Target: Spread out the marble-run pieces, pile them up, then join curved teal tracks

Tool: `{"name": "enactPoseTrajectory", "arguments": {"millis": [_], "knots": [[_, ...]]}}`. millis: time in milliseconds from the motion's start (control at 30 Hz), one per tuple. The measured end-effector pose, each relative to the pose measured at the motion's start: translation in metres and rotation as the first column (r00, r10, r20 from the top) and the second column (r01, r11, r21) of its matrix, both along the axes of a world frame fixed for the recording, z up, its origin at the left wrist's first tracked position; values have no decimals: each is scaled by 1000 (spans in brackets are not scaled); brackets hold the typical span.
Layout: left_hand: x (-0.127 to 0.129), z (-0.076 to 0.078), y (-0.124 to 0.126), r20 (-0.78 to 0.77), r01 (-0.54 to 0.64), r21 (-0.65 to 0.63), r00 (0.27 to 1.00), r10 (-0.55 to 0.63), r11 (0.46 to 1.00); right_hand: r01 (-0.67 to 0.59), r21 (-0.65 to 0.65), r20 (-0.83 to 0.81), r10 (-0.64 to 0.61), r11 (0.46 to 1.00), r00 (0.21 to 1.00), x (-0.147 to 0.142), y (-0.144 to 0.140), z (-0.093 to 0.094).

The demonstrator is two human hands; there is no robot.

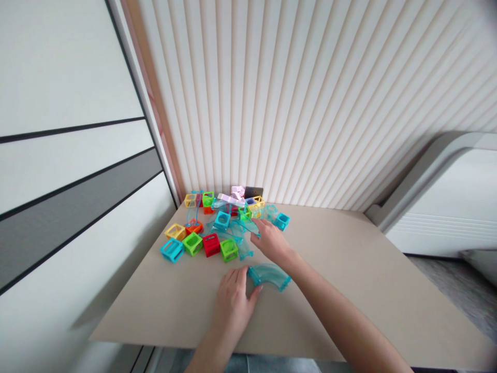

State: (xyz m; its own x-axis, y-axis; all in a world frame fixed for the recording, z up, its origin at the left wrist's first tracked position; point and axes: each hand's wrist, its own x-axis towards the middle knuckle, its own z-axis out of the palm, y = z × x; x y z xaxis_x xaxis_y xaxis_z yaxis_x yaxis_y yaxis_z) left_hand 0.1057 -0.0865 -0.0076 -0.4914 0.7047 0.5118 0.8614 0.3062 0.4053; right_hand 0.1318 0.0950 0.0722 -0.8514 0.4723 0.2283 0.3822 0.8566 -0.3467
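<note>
A curved, see-through blue track piece (272,274) lies on the table near its front. My left hand (235,296) has its left end between thumb and fingers. Farther forward, my right hand (270,239) reaches over the right side of a pile of clear blue track pieces (243,228). Its fingers and thumb are apart beside those pieces; whether they touch one is hard to make out. Left of the hands sit a green cube frame (229,250), a red cube frame (212,245) and another green cube frame (193,243).
A blue cube frame (172,250) and a yellow one (175,231) sit at the pile's left. Another blue cube (282,221) stands at its right. Pink pieces (237,192) and a dark box (254,192) are by the pleated wall (272,103). A white cabinet (77,207) borders the left.
</note>
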Motion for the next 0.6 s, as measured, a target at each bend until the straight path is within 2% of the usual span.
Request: {"name": "enactPoseTrajectory", "arguments": {"millis": [100,200,300,433,500,533,600], "knots": [[0,-1,0,-7,-1,-1,1000,1,1000,-31,-38,-71,28,999,997,1,0,-5],[0,-3,0,-13,-4,13,1000,5,1000,1,-154,-199,-32,988,979,-1,4,-11],[0,-4,0,-17,-1,10,1000,1,1000,41,-291,-284,-127,956,950,-3,10,-14],[0,-4,0,-20,3,-7,1000,-3,1000,-3,-453,-358,-178,892,917,-1,16,-19],[0,-5,0,-22,0,-7,1000,0,1000,-57,-613,-376,-227,788,898,3,19,-21],[0,-5,0,-23,-3,-8,1000,3,1000,-88,-703,-374,-262,706,890,6,20,-20],[0,-5,0,-26,-5,-14,1000,4,1000,-143,-852,-345,-336,503,876,14,24,-18]]}}
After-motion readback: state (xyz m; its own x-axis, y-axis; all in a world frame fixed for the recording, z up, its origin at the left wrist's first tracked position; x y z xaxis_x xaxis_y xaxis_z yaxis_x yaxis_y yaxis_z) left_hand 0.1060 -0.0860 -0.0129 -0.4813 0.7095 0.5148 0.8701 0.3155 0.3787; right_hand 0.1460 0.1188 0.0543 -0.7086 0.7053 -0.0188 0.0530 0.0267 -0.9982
